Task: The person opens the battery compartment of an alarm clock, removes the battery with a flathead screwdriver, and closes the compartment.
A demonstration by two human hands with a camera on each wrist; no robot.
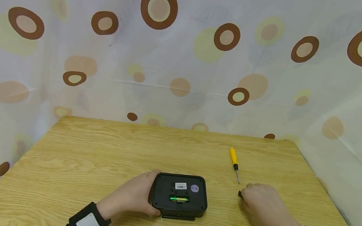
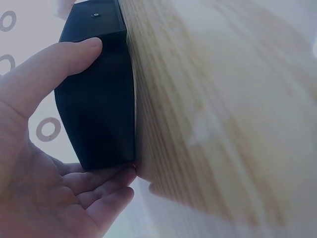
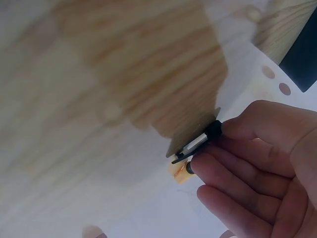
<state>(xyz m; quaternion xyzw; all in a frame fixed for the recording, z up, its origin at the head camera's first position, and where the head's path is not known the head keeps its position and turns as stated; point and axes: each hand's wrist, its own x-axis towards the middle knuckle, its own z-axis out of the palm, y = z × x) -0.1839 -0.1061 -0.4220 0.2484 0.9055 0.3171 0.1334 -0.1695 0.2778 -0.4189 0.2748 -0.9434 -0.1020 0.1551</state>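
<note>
A: Left hand?

B: Wrapped round the left end of the black device, thumb on top, fingers curled under. Device lies back-up on the bench, battery bay open w/ a green battery showing. Prob. held that way so it doesn't slide while its back is exposed.

A: Right hand?

B: Down on the bench, right of the device and apart from it. Fingertips pinch a small flat black piece; the right wrist view shows it caught between thumb and fingers, one edge on or just above the wood. Looks like a cover piece, can't confirm.

A: So the piece vs. the grip?

B: Right at the fingertips, sticking out toward the device side. In the head view only a dark corner peeks out left of the knuckles.

A: Anything else nearby?

B: Yellow-handled screwdriver just beyond the right hand, tip toward it, untouched. Spotted curtain behind the bench.
</note>
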